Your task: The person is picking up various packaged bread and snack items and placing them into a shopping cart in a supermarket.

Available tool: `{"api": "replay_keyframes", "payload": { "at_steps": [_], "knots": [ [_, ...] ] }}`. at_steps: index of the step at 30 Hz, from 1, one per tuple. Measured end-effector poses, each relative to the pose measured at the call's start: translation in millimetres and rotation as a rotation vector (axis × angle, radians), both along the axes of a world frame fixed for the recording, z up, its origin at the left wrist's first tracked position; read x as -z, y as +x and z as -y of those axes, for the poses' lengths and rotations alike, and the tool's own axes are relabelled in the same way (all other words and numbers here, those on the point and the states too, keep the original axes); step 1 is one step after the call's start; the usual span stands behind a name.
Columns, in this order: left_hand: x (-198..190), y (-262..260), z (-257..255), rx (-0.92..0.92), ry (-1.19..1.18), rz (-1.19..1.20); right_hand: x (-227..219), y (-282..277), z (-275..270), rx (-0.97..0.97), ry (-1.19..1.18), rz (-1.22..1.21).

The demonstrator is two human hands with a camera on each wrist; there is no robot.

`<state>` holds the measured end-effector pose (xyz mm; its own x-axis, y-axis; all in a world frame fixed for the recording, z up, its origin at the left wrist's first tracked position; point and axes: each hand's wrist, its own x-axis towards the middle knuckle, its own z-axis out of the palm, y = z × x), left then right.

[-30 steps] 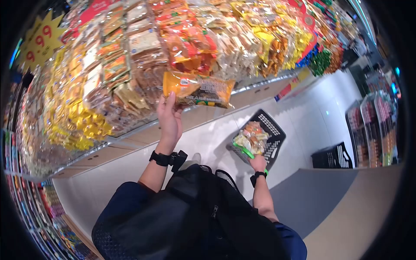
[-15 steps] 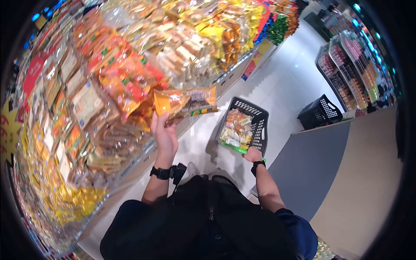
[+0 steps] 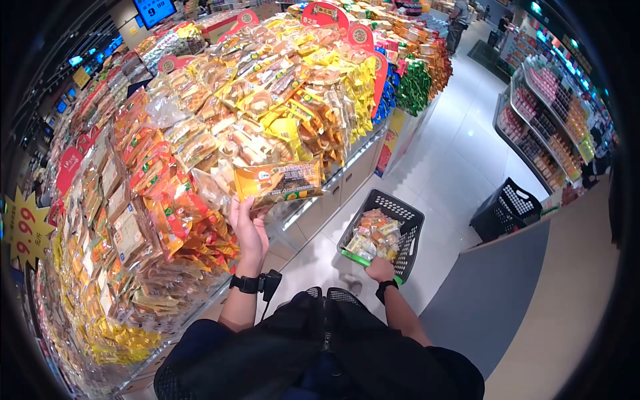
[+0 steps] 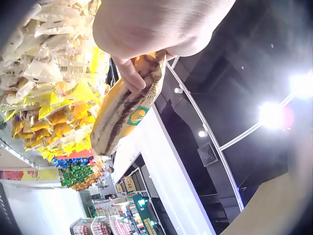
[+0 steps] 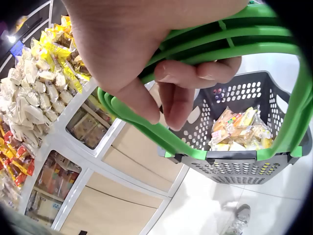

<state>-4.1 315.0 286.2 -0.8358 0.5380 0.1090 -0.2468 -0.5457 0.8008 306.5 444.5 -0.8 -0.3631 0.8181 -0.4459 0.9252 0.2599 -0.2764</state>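
My left hand (image 3: 249, 231) pinches an orange packaged bread (image 3: 279, 183) by its near left end, holding it up beside the heaped snack display. In the left wrist view the thumb and fingers press on the end of the packaged bread (image 4: 122, 110), whose clear side shows dark filling layers. My right hand (image 3: 381, 269) grips the green handle of a black shopping basket (image 3: 411, 220). The right wrist view shows fingers curled round the green handle (image 5: 230, 41). Inside the basket lie several wrapped snacks (image 5: 239, 129).
A long display of bagged snacks (image 3: 220, 133) runs along the left, with a yellow 9.99 price sign (image 3: 28, 229). At the right stand a black basket (image 3: 507, 210), a stocked shelf (image 3: 540, 120) and a curved grey and beige panel (image 3: 493, 287). Far up the aisle is a person (image 3: 457, 23).
My view has swung toward the right and lifted, so more of the display and aisle shows. The left hand still holds the packaged bread, the right still the basket handle.
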Motion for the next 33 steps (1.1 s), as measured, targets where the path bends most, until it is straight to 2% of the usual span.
{"api": "replay_keyframes", "payload": {
  "at_steps": [5, 9, 17, 24, 27, 31, 33],
  "knots": [
    [0, 4, -72, -0.168, -0.007, -0.048, 10, 0, -60, 0.001, -0.033, -0.007],
    [1, 1, -124, -0.191, 0.039, -0.087, 2, 2, -109, 0.046, 0.038, -0.049],
    [13, -50, -218, -0.348, 0.14, -0.011, -11, -2, -174, 0.089, -0.01, -0.071],
    [-6, -89, -298, -0.27, 0.22, 0.084, -11, -20, -233, 0.101, 0.037, -0.023],
    [-10, -93, -310, -0.195, 0.151, 0.098, -12, -17, -244, 0.119, 0.078, -0.015],
    [5, -106, -311, -0.041, 0.17, 0.198, -13, -16, -265, 0.093, 0.071, -0.015],
    [4, -109, -312, -0.046, 0.157, 0.18, -16, -14, -278, 0.129, 0.031, -0.011]
  ]
}}
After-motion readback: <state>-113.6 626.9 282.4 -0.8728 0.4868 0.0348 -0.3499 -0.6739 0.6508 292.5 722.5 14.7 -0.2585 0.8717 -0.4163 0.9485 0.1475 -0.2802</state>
